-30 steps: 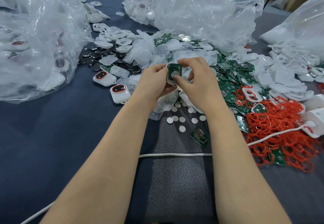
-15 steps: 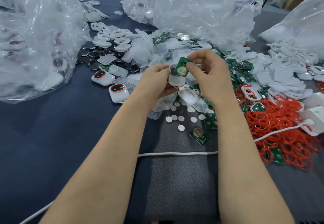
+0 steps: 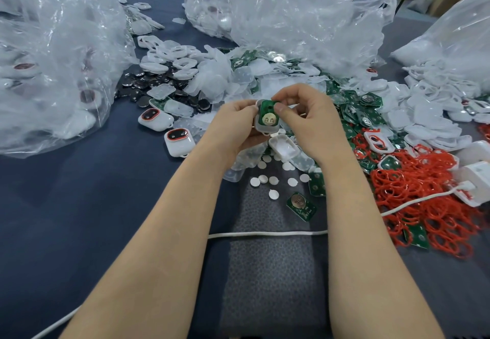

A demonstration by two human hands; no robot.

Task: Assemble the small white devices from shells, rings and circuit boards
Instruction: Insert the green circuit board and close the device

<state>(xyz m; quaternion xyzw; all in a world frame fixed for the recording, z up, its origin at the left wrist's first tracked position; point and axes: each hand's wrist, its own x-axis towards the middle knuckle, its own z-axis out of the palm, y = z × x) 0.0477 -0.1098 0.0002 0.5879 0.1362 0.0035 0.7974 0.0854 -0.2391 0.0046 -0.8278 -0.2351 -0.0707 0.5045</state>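
left hand [image 3: 236, 123]: bare | right hand [image 3: 305, 118]: bare, thumbnail short | forearms [image 3: 164, 232]: bare up to the frame edge | grey speckled fabric [image 3: 273, 272]: possibly the person's clothing

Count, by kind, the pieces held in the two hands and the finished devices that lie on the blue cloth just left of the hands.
Finished white devices with red rings: 2
White shell, held: 1
Green circuit board, held in the shell: 1
Total: 4
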